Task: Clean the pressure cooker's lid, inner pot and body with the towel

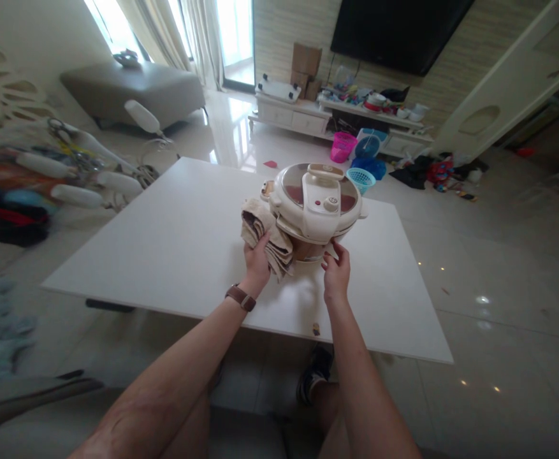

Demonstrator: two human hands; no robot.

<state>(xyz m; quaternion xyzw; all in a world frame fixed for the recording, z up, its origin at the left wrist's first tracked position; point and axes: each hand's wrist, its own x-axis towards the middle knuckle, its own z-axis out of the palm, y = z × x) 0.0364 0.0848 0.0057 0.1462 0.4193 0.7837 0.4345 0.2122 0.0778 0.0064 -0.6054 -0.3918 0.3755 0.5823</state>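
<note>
A cream-coloured electric cooker (321, 210) with a dark see-through lid window and a front knob stands on the white table (164, 236). My left hand (258, 261) is closed around a folded beige cloth (266, 239), whose layered edges show dark inside. The cloth is against the cooker's left side. At the cooker's lower front right is my right hand (337, 271), its fingers curled by a small white flap or corner under the rim. What those fingers grip is too small to make out. A brown-banded watch is on my left wrist.
A small dark-and-yellow object (316, 329) lies at the table's near edge. Beyond the table are a light blue basket (360, 180), a pink basket (343, 147) and a low cabinet (291, 118). White-bladed fan parts (143, 116) and clothes stand at left.
</note>
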